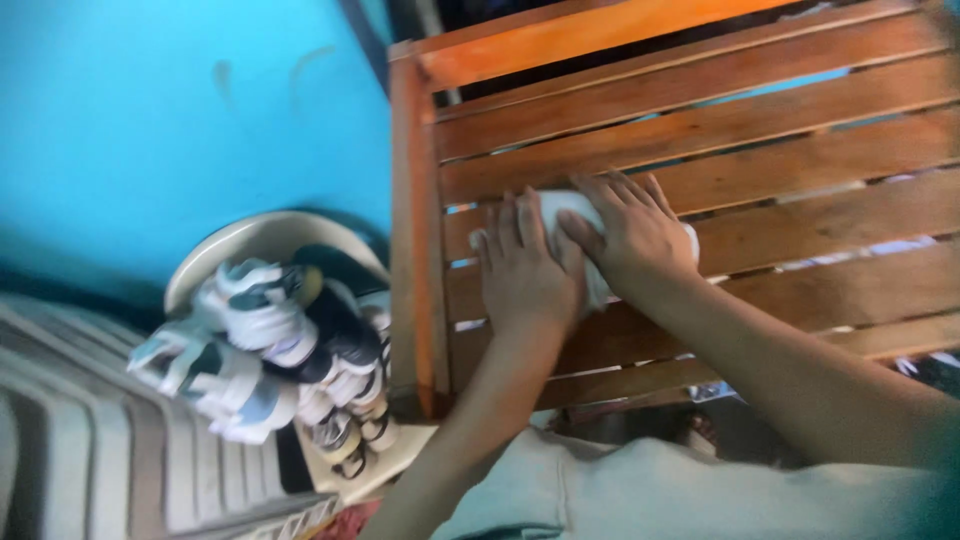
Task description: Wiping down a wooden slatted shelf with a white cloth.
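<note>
A small white cloth (575, 210) lies on a slatted orange-brown wooden table (800, 130). Both my hands rest flat on it, side by side. My left hand (525, 265) covers its near left part, fingers spread and pointing away from me. My right hand (625, 230) presses on its right part, fingers pointing left and partly over the cloth's top. Most of the cloth is hidden beneath the two hands; only its upper edge and a bit on the right show.
Left of the table, a round beige basin (250, 240) holds several white, black and grey sneakers (270, 340). A turquoise wall (150, 110) rises behind. Grey striped flooring or steps (80, 440) lie lower left. The table's left edge rail (410, 230) runs vertically.
</note>
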